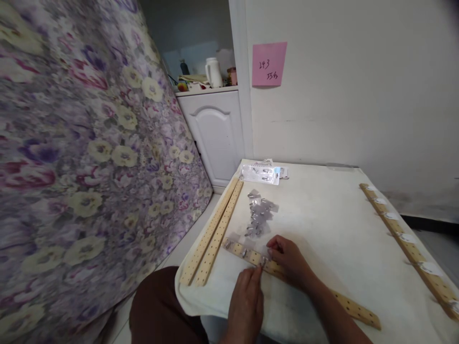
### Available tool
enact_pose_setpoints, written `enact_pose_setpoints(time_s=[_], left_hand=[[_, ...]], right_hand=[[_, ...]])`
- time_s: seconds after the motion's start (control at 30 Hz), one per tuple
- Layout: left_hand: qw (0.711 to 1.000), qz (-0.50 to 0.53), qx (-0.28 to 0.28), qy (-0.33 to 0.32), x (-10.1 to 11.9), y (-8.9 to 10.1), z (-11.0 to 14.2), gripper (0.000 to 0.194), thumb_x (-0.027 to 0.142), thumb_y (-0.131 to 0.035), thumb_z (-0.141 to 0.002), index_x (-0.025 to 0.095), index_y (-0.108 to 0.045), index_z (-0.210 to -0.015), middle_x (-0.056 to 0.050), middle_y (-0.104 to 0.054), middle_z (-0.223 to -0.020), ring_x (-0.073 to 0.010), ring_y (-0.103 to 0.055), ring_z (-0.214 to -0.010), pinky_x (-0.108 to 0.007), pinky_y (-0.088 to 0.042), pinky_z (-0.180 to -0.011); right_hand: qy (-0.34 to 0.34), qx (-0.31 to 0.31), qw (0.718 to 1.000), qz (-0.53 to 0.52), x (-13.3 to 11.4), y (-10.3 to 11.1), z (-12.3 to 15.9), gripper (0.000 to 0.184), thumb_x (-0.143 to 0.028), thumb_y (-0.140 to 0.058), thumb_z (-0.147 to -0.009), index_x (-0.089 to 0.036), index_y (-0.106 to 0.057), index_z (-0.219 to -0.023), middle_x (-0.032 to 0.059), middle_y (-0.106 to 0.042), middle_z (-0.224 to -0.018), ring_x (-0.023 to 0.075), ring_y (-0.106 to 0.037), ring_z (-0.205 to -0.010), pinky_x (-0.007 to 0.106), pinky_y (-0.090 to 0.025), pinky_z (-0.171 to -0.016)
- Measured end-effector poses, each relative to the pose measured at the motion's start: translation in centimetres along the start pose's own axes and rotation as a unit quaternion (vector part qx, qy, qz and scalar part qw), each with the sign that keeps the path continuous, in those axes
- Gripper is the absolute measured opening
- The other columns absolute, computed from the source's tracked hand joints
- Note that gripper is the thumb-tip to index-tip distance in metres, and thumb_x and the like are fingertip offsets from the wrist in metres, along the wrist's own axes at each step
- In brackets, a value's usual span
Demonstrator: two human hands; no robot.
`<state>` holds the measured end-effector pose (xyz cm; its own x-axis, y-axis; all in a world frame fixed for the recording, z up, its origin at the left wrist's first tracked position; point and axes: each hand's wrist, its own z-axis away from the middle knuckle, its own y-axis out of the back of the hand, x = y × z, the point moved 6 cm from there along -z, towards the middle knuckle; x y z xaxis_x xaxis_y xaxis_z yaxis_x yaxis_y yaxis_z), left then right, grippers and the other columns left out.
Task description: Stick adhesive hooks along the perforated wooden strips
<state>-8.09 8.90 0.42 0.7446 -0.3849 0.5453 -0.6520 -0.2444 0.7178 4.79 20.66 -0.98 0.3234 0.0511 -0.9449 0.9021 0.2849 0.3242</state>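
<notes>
A wooden strip with rows of holes (353,306) lies slanted across the near part of the table, partly hidden under my right forearm. My left hand (246,296) is closed at its near edge, fingertips pinching a small metal clip (264,261) on a clear plastic piece. Just beyond, my right hand (289,258) is closed too, thumb and finger at the edge of that clear plastic; the exact grip is too small to make out. Two more metal clips sit on the strip to the left, one being a clip (245,252) near my left hand. Loose metal clips on clear film (258,217) lie in a pile behind.
Two perforated wooden strips (218,239) lie along the table's left edge. At the right edge, another strip (405,243) carries several white round pieces. A clear blister pack (260,175) rests at the back left. A floral curtain (89,167) hangs at the left.
</notes>
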Motion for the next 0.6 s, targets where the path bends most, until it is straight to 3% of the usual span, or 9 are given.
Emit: enact_pose_setpoints(time_s=[0.6], left_hand=[[1.000, 0.000, -0.009, 0.017, -0.27, -0.20, 0.14, 0.055, -0.001, -0.039, -0.081, 0.017, -0.041, -0.133, -0.012, -0.054, -0.111, -0.0204, -0.051, -0.105, -0.039, -0.050, -0.090]], right_hand=[[0.003, 0.001, 1.000, 0.005, 0.02, -0.09, 0.07, 0.010, -0.021, -0.054, -0.070, -0.018, -0.060, -0.077, -0.0014, -0.060, -0.065, 0.0150, -0.056, -0.063, 0.024, -0.041, -0.059]])
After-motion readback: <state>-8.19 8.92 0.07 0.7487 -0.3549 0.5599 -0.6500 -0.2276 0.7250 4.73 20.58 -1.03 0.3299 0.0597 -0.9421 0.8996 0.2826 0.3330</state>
